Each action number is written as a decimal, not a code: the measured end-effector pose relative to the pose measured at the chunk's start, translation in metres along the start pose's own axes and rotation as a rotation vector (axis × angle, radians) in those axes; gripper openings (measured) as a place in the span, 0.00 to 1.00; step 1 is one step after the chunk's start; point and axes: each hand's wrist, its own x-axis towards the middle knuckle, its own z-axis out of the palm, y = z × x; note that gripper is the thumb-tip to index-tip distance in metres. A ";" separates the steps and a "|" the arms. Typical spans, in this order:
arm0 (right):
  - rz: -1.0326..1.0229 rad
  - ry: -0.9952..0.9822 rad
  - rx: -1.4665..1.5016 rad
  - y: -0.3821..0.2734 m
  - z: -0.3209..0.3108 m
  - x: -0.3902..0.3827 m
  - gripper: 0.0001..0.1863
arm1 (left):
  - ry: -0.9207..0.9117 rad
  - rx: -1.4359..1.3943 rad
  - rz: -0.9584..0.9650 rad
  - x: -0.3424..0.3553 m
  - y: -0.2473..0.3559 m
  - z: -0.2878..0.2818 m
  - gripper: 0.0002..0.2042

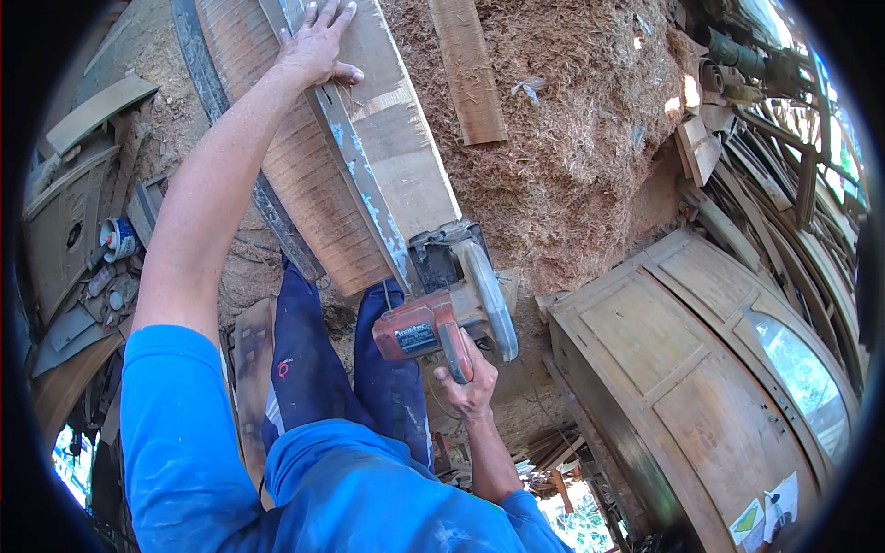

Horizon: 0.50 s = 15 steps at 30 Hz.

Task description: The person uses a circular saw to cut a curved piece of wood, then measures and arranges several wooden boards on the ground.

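Wood shavings [590, 175] are covering the ground beside the pale board [396, 138]. The left hand [316, 48], fingers spreading, is pressing its left edge; the right hand [471, 380] is gripping the circular saw [438, 323] at its near end. Lengthwise cutting seems in hand, calling next for steady guiding.

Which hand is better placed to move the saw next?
Right, I'd judge: the right hand already grips the saw by its handle, near the board's near end. The left hand lies spread farther up, well away from that handle.
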 end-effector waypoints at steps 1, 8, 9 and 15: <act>-0.055 0.030 -0.009 0.002 0.003 0.003 0.42 | -0.002 -0.013 0.005 -0.001 0.000 -0.001 0.66; -0.082 0.015 0.041 0.010 0.009 0.018 0.42 | 0.015 -0.037 0.004 -0.001 0.000 0.000 0.65; -0.082 0.011 0.042 0.009 0.010 0.021 0.42 | 0.014 -0.037 0.000 -0.001 -0.001 0.000 0.65; -0.071 -0.024 0.072 0.002 0.015 0.039 0.42 | 0.006 -0.022 -0.009 -0.001 0.002 -0.002 0.65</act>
